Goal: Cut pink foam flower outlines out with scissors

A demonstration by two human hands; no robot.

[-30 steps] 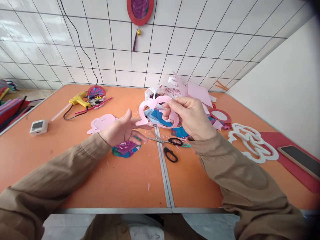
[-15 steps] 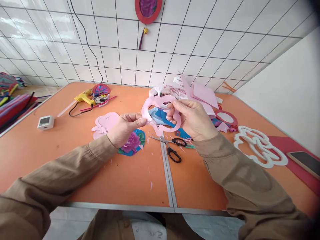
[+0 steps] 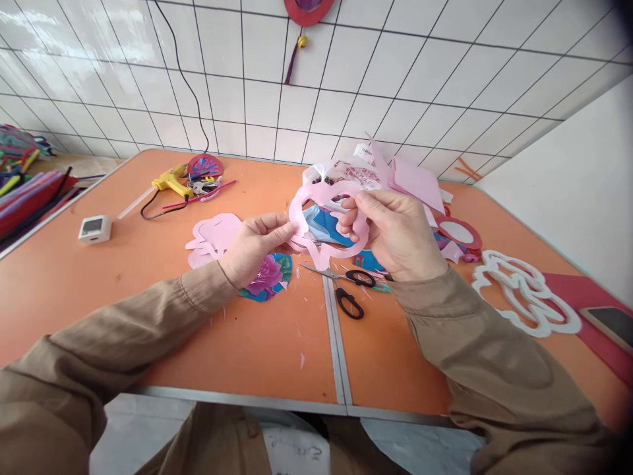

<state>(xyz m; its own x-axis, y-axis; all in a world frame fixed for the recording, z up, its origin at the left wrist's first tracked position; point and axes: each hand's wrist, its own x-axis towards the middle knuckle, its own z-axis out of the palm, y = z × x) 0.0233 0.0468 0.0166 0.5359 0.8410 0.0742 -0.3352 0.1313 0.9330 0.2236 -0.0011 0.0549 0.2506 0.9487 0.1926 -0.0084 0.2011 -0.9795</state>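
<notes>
So we've got a pink cutout [image 3: 297,212] held up between both sets of fingers, over the bench [image 3: 247,343]. Our left hand [image 3: 254,247] pinches its left edge between thumb and fingers. Our right hand [image 3: 405,231] nips the upper right side with thumb and forefinger, the other fingers curled by the opening.

As far as we can judge, cutting on this one looks done: curvy outline, middle open. The scissors [image 3: 341,276] lie with handles apart just below our fingers, pink slivers [image 3: 302,360] scattered nearer us. More pink shapes [image 3: 217,232] sit left of our left fingers. What's left? The cutout isn't fixed to anything we can see, and a flower-print piece [image 3: 270,277] lies loose below our left fingers.

Text-wise, the plastic bag [image 3: 353,173] beyond our fingers has red print and there's a white tag [image 3: 364,153] too, but we can't read either.
</notes>
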